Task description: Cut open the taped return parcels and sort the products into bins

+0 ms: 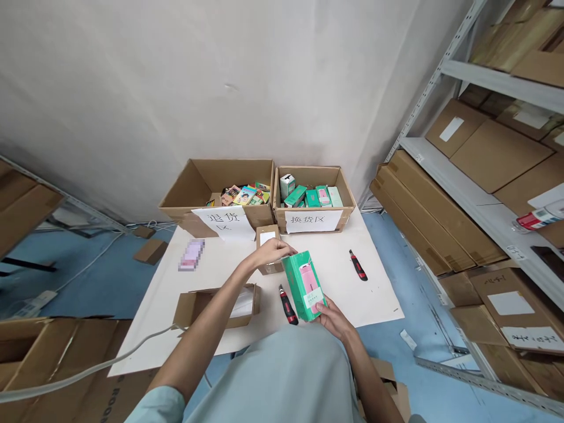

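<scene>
Tilted over the table, a green product box (303, 285) with a pink device printed on its front is between my hands. My right hand (333, 318) grips its lower right corner, thumb on the front. At the upper left corner, the curled fingers of my left hand (272, 252) pinch the box's top edge; the fingertips are partly hidden. Behind my left hand stands a small brown carton (267, 234) with a white label. A red and black utility knife (288, 306) lies just left of the green box. An open brown carton (198, 301) with white paper inside sits beneath my left forearm.
Two labelled cartons stand at the back: the left carton (176, 202) holds colourful booklets, the right carton (350, 202) green and white boxes. A second utility knife (358, 265) lies right; a pixelated pink item (191, 255) lies left. Shelving (489, 202) with cartons stands right; a cable (88, 371) crosses lower left.
</scene>
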